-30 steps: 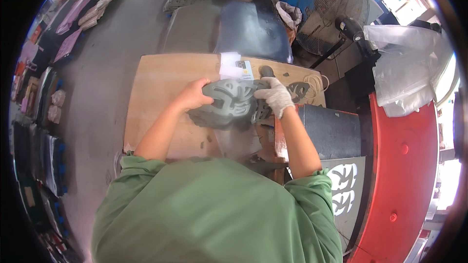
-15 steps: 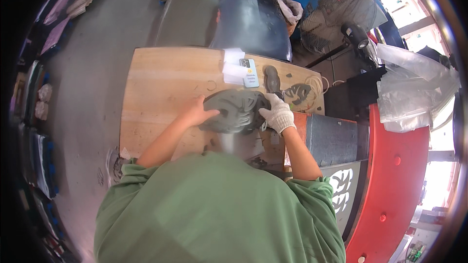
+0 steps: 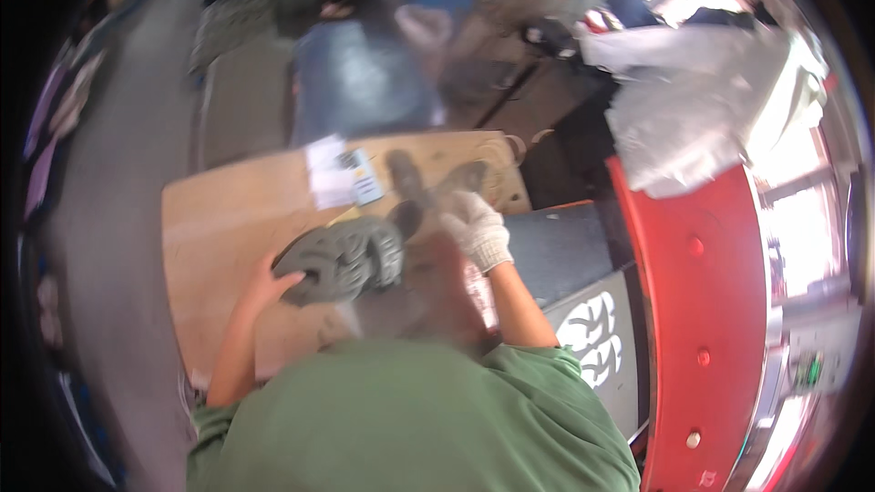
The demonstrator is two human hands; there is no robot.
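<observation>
My bare left hand (image 3: pixel 266 286) grips the left end of a dark grey, rounded foam-like piece (image 3: pixel 360 260) with curved slots cut through it. Its thumb lies on top of the piece, and the fingers underneath are hidden. My right hand (image 3: pixel 474 230), in a white knit glove, is apart from this piece, over the table's right side. Motion smears its fingers, so whether it holds anything does not show. Small dark grey offcuts (image 3: pixel 406 173) lie just beyond the glove. A light-coloured phone (image 3: pixel 366 184) rests beside white paper (image 3: pixel 328 173) at the table's far edge.
The wooden table (image 3: pixel 214 219) spreads before me. At its right are a dark grey slab (image 3: pixel 561 251), a panel with white cut-out shapes (image 3: pixel 629 374) and a red panel (image 3: pixel 706 292). Clear plastic sheeting (image 3: pixel 702 91) hangs above the red panel. A dark blue sheet-like surface (image 3: pixel 355 82) lies beyond the table.
My right hand has let go of the slotted grey piece and moved away to its right. My left hand still holds the piece. The whole view has turned toward the right.
</observation>
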